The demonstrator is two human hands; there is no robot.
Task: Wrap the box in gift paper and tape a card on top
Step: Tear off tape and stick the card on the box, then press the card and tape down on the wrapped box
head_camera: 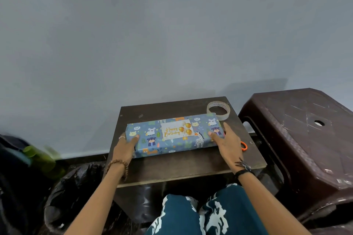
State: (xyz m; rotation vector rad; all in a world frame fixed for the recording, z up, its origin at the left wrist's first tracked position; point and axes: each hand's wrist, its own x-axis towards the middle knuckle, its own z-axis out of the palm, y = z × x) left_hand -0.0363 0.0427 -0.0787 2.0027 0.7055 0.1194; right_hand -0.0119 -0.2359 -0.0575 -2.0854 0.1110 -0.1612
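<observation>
A long flat box (150,139) wrapped in blue animal-print gift paper lies across a small dark wooden table (183,166). A white "Happy Birthday" card (176,130) with gold balloons sits on the middle of its top. My left hand (125,146) grips the box's left end, thumb on top. My right hand (228,142) holds the right end, thumb on the top face and fingers down the end. A roll of clear tape (218,110) lies at the table's far right corner.
An orange scissor handle (243,146) shows from behind my right hand. A dark brown plastic stool (305,139) stands right of the table. A black plastic bag (72,192) and a green bottle (42,158) lie at the left. A grey wall rises behind.
</observation>
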